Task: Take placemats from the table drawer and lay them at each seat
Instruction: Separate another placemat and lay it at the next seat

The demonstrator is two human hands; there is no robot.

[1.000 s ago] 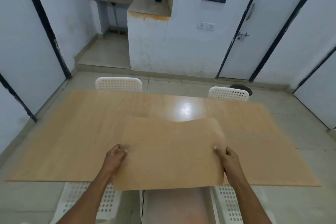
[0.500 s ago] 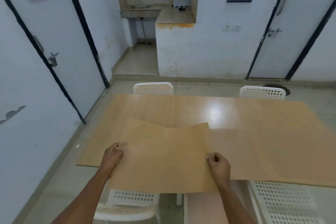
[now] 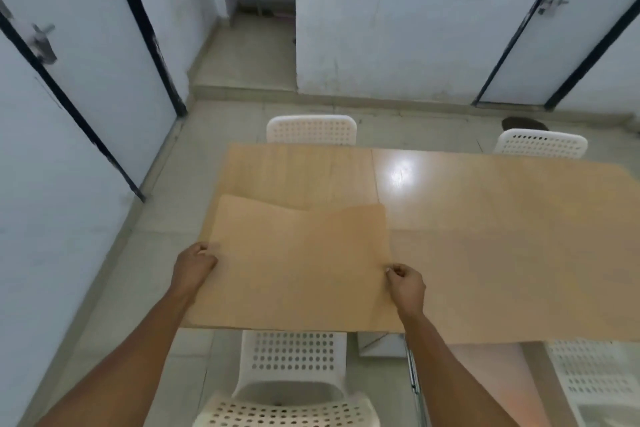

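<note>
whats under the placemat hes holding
Under the placemat lies the near left corner of the wooden table; a white chair shows below its edge. Whatever sits directly beneath the mat is covered.

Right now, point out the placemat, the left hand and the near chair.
placemat (image 3: 298, 263), head view, middle of sheet.
left hand (image 3: 194, 265), head view, knuckles.
near chair (image 3: 294, 357), head view, perforated backrest.

A single wide-angle head camera looks forward and steeply down from the near long side of the wooden desk (image 3: 485, 218), close above a white perforated chair (image 3: 294, 374). It faces two chairs across the desk and the white walls and doors behind. Forearms enter from the bottom edge.
</note>
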